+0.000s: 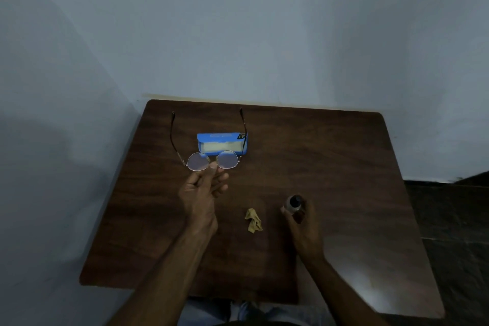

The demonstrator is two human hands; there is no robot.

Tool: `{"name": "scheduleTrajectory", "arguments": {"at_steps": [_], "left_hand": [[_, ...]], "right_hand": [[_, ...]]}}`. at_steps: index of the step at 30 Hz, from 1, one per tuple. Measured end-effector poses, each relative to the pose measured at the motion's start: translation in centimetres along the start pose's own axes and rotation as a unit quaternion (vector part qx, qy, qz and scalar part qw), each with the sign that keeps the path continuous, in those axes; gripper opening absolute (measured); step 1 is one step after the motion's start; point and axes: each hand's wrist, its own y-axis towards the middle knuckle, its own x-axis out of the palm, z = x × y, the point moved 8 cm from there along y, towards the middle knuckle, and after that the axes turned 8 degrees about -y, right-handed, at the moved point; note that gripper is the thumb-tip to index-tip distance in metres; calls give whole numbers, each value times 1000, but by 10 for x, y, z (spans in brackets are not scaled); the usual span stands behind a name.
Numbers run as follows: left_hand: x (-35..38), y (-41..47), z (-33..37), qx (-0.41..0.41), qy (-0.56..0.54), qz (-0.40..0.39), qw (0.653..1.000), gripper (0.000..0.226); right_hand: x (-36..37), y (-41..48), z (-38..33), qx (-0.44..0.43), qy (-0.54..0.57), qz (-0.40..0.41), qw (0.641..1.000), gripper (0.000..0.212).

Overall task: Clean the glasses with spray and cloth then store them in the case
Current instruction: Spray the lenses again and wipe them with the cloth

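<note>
Pale blue-grey walls meet in a corner behind a dark wooden worktop (344,167), and the light is poor, so trust your touch as much as your eyes. Your glasses (198,162) appear lifted clear of the wood, with the temples unfolded and pointing away from you. Your left hand (203,193) pinches them at the bridge between thumb and fingers, the remaining fingers loosely curled below. They look like a thin wire frame with round lenses: light, easily bent, and quick to smudge. The bridge is a sound place to hold them for spraying, as it keeps your skin off the glass. For wiping you would likely do better to steady the rim of the lens you are working on, never a temple alone. Just beyond them sits the blue case (222,140), open, its pale lining showing. Nearer you, between your hands and touching neither, lies the crumpled yellowish cloth (253,221), soft and easy to pick up. To its right, your right hand (304,227) is wrapped round the small spray bottle (295,202), dark cap uppermost; the nozzle's direction cannot be made out.
</note>
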Motion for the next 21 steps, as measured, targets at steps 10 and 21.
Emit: {"name": "scheduleTrajectory", "arguments": {"at_steps": [10, 21], "left_hand": [[-14, 6, 15, 2, -3, -1, 1000, 8], [-24, 13, 52, -2, -35, -32, 999, 6]], "right_hand": [[50, -59, -12, -22, -215, -67, 974, 21], [88, -18, -90, 22, 32, -76, 996, 16]]}}
